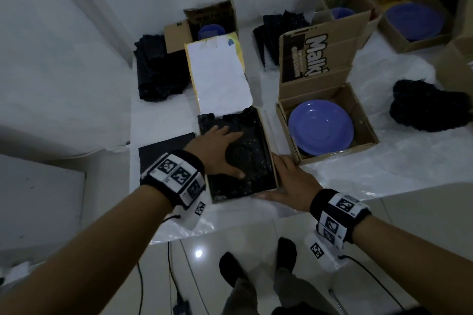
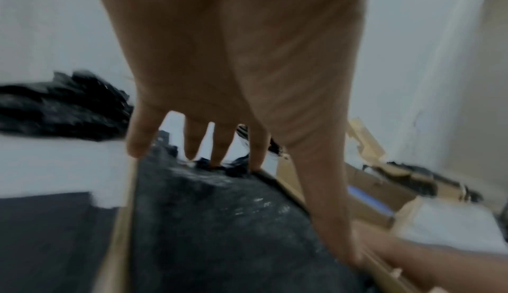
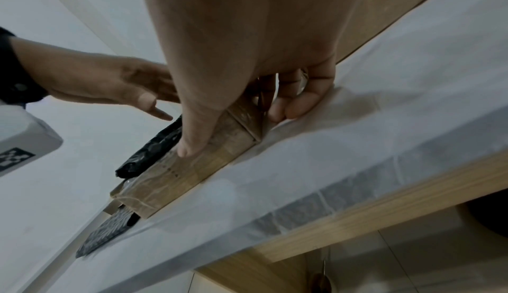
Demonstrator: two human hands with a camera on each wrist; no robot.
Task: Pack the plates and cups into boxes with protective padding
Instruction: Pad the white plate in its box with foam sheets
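Near box (image 1: 273,171), open-topped, at the bench (image 1: 345,174) front edge; long axis runs away from the person; lid (image 1: 220,77) folded back beyond. Black padding (image 1: 250,151) fills it; left hand (image 1: 217,148) lies directly on top, fingers spread flat, pressing. Right hand (image 1: 286,181) grips the box's near right corner, thumb on the front wall. Blue plate (image 1: 321,128) in neighbouring box (image 1: 368,125), right of both hands, nearer the right.
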